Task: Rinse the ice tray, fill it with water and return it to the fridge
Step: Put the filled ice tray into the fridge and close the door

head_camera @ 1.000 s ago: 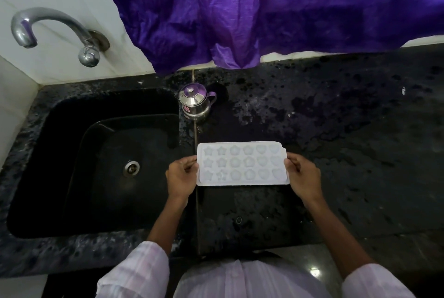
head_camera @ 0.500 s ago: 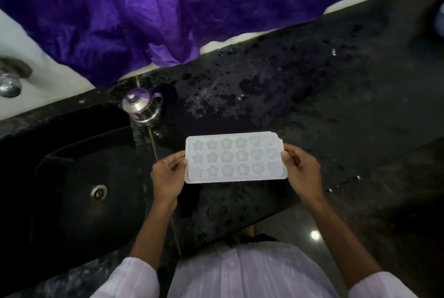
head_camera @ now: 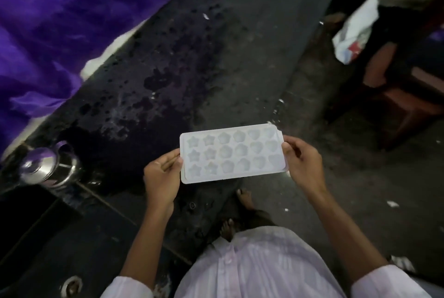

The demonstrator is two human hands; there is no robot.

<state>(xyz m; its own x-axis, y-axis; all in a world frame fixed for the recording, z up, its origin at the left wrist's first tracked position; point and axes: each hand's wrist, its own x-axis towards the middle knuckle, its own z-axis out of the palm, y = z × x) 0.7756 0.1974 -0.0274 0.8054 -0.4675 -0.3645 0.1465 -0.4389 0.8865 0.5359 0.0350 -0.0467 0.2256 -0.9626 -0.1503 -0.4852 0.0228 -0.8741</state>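
A white ice tray [head_camera: 231, 153] with star, flower and heart moulds is held level in the air, off the front edge of the black counter [head_camera: 182, 62]. My left hand [head_camera: 162, 177] pinches its left short end and my right hand [head_camera: 304, 165] pinches its right short end. The moulds look pale and glossy; whether water is in them cannot be told. No fridge is in view.
The black sink [head_camera: 43, 249] with its drain [head_camera: 70, 285] lies at lower left. A small steel kettle [head_camera: 45, 168] stands by the sink's corner. Purple cloth [head_camera: 60, 21] hangs over the back wall. A wooden stool [head_camera: 406, 86] and a white bag [head_camera: 355, 33] are on the floor at right.
The view has swung right, away from the sink and tap. The tray, gripped in both hands throughout, has moved off the counter towards the floor side.
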